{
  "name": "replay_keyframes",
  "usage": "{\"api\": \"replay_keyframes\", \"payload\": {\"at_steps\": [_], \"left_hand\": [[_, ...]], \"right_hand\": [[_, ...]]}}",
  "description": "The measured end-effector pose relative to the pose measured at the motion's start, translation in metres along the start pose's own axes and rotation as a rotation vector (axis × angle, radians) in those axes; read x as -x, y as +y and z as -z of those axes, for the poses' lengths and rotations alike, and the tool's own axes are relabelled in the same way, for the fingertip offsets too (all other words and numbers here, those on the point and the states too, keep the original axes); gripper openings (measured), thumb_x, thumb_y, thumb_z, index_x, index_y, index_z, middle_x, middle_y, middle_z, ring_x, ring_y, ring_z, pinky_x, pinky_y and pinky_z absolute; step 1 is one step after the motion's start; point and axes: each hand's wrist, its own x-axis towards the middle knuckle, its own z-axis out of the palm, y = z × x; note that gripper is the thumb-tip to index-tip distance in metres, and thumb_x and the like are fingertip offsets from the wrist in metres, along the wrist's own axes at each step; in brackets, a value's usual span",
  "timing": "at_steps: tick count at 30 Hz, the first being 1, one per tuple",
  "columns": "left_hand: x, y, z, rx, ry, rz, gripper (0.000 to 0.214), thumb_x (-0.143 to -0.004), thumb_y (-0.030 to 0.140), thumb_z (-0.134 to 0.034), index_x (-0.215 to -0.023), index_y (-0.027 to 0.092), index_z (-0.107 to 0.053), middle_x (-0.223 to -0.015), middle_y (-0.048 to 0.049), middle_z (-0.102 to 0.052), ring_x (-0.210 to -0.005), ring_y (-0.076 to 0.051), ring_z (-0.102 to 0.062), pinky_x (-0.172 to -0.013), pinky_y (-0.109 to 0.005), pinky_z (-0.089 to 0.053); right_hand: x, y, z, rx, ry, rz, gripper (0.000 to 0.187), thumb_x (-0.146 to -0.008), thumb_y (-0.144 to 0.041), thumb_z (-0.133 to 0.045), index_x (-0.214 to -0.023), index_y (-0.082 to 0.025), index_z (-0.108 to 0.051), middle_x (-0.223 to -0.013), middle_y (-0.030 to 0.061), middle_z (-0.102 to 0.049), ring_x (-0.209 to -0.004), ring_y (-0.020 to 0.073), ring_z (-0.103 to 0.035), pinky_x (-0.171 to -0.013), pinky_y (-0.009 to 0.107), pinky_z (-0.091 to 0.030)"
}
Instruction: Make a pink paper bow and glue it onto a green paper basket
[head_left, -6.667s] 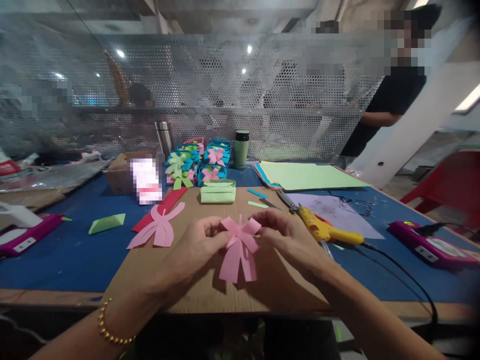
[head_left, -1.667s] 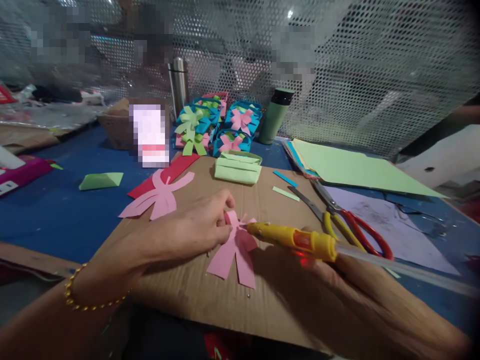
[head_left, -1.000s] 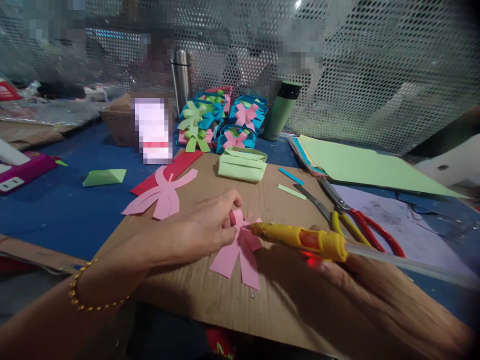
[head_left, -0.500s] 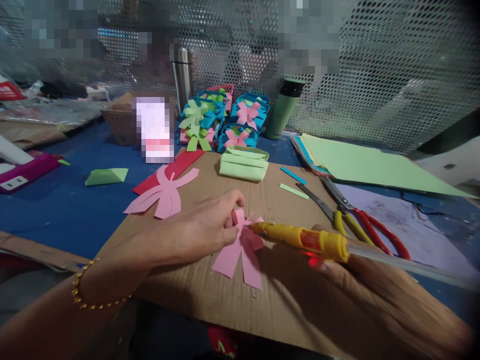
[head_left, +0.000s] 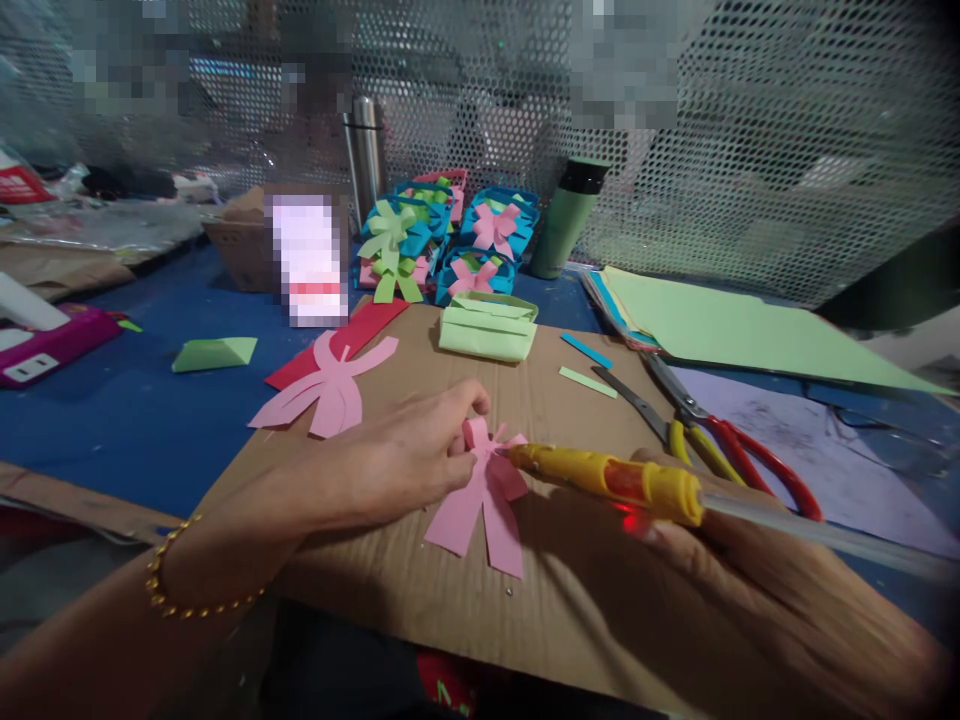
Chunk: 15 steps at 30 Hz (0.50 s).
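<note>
Pink paper forms the bow (head_left: 478,474), which lies on the cardboard (head_left: 397,575) with its two tails pointing toward the near edge. The left hand (head_left: 405,452) reaches in from the left, thumb and forefinger pinched together on the bow's upper left loop; the thumb sits lower, the forefinger arches above it. The bow's centre is just right of those fingertips, and the tails spread below them, free of the hand.

The right hand (head_left: 757,570) is clamped around the glue gun (head_left: 600,475) (most of its fingers are hidden, so their exact grip cannot be told). The nozzle points left at the bow's centre; whether it touches the paper is too small to tell. A red glow shows by the right thumb.

Beyond the left hand, a pink cutout (head_left: 334,385) partly overlaps a red strip (head_left: 375,318). Scissors (head_left: 694,410) lie past the gun, and a green pouch (head_left: 487,332) rests at the cardboard's far edge.
</note>
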Motion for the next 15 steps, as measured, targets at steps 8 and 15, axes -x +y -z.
{"api": "replay_keyframes", "payload": {"at_steps": [8, 15], "left_hand": [[-0.0028, -0.0008, -0.0009, -0.007, 0.002, 0.002, 0.019, -0.09, 0.023, -0.05, -0.108, 0.026, -0.053, -0.086, 0.0029, -0.058, -0.076, -0.016, -0.056, -0.065, -0.027, -0.038], [-0.0016, -0.002, -0.0014, 0.009, 0.002, 0.01, 0.019, -0.091, 0.023, -0.049, -0.11, 0.026, -0.053, -0.093, 0.0013, -0.061, -0.073, -0.015, -0.054, -0.065, -0.028, -0.036]], "right_hand": [[-0.0027, -0.0053, -0.0025, -0.009, -0.049, -0.02, 0.031, -0.1, -0.041, -0.04, -0.084, -0.03, -0.064, -0.074, -0.0003, -0.072, -0.062, 0.0218, -0.068, -0.054, 0.03, -0.056], [-0.0029, -0.0067, -0.0026, -0.084, 0.025, -0.088, 0.026, -0.097, -0.042, -0.046, -0.079, -0.029, -0.062, -0.072, -0.0001, -0.072, -0.062, 0.0209, -0.069, -0.051, 0.028, -0.057]]}}
